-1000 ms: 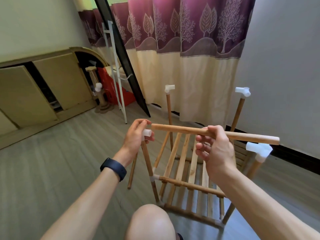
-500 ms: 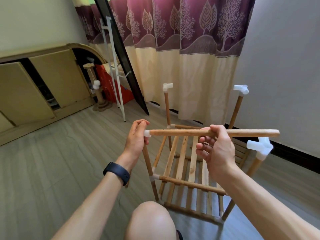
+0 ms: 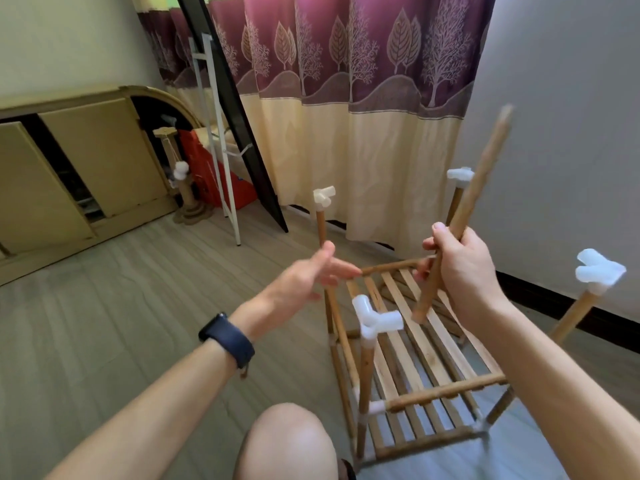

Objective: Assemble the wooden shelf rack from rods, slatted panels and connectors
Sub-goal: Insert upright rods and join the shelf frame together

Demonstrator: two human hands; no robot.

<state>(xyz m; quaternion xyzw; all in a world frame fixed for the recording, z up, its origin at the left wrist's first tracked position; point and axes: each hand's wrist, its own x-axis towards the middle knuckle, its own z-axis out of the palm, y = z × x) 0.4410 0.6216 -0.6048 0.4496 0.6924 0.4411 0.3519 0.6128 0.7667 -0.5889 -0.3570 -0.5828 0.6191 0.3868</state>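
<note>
Shelf rack (image 3: pixel 446 389) sits half-built on the floor around 5 o'clock. Right hand (image 3: pixel 464 268) grips a loose rod (image 3: pixel 473 188) tilted toward 1 o'clock; left hand (image 3: pixel 301 282), fingers loosely spread, holds nothing.

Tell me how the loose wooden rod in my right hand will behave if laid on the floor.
Probably stiff: the rod looks straight though the right hand grips it near its lower end. Likely light, since one hand holds it up. Being round, it may roll on the flat floor.
</note>
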